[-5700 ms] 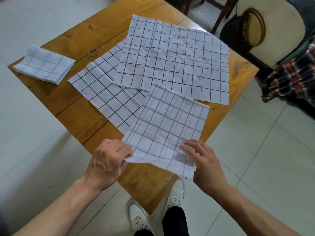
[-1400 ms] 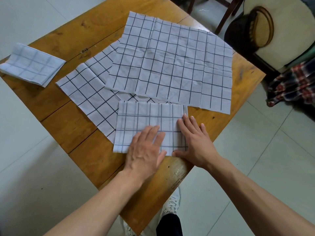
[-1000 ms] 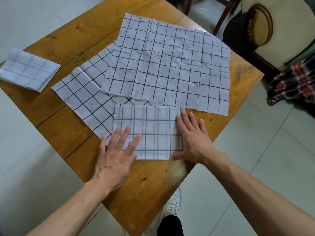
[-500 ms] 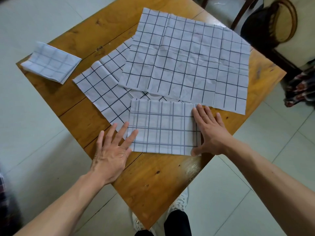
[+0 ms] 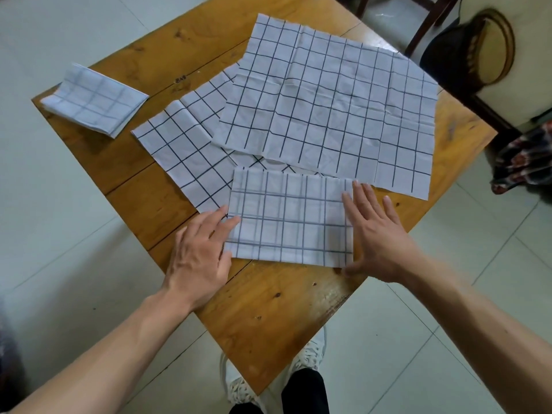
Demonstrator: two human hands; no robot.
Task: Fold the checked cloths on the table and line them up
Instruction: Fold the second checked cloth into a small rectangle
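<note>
At folded cloth's (image 5: 288, 216) left edge now, left hand (image 5: 200, 255), fingers newly curled.

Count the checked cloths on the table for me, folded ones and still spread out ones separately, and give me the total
Folded: 2, the small folded cloth at the far left corner and the half-folded cloth between the hands.
Spread out: 2, the large top cloth and the cloth beneath it.
Total: 4

Left hand (image 5: 199, 254) lay palm down, fingers straight, forearm extended from lower left; right hand (image 5: 377, 238) flat, fingers spread, thumb out.
</note>
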